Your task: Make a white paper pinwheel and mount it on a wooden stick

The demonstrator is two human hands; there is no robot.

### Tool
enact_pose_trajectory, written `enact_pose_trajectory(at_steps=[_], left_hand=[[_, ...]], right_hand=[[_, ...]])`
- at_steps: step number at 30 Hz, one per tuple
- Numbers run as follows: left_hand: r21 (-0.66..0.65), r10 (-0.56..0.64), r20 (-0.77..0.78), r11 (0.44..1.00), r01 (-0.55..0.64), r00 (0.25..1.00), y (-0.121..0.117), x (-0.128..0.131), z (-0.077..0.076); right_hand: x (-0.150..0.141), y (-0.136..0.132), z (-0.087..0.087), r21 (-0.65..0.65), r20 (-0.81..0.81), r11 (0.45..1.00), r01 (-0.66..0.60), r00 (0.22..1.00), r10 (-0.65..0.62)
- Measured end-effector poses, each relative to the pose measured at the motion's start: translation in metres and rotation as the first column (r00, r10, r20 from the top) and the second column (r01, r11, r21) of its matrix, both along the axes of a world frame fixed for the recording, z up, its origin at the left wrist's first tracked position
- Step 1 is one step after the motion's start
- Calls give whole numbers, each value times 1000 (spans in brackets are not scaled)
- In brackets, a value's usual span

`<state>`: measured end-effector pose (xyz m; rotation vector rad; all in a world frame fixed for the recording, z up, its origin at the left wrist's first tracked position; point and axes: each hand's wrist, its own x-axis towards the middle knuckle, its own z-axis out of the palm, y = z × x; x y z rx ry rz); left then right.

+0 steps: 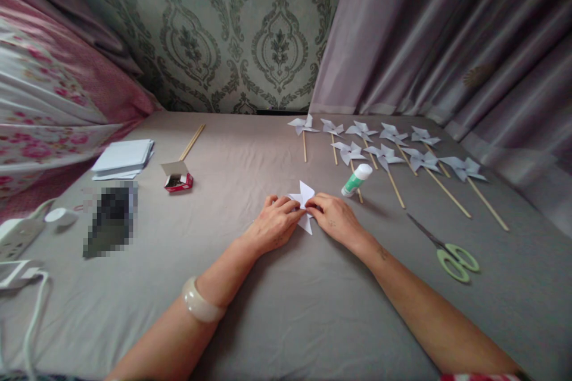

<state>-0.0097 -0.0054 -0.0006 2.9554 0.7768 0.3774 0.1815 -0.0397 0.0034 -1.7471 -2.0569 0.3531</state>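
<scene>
A white paper pinwheel (pixel 305 192) is held between both hands above the grey cloth, its middle mostly covered by fingers. My left hand (pixel 277 221) pinches it from the left side. From the right, my right hand (pixel 336 215) grips it, thumb and fingertips together near its centre. Pointed paper blades stick out above and below the fingers. Just beyond my right hand stands a green and white glue stick (pixel 356 180). Further right lie scissors (pixel 451 254) with green handles, blades pointing away to the left.
Several finished pinwheels (pixel 385 156) on wooden sticks lie at the back right. On the left are a small open red box (pixel 179 182), wooden sticks (pixel 192 141), a stack of white paper (pixel 123 158), a blurred dark object (pixel 111 218) and a power strip (pixel 20 237).
</scene>
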Motion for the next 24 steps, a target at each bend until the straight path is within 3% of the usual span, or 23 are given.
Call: enact_pose_trajectory(at_steps=[24], left_hand=[[2,-2,4,1000,2,1000,0,0,-1]], right_hand=[[-5,-4,4,-20,52,1000,-1,999,2]])
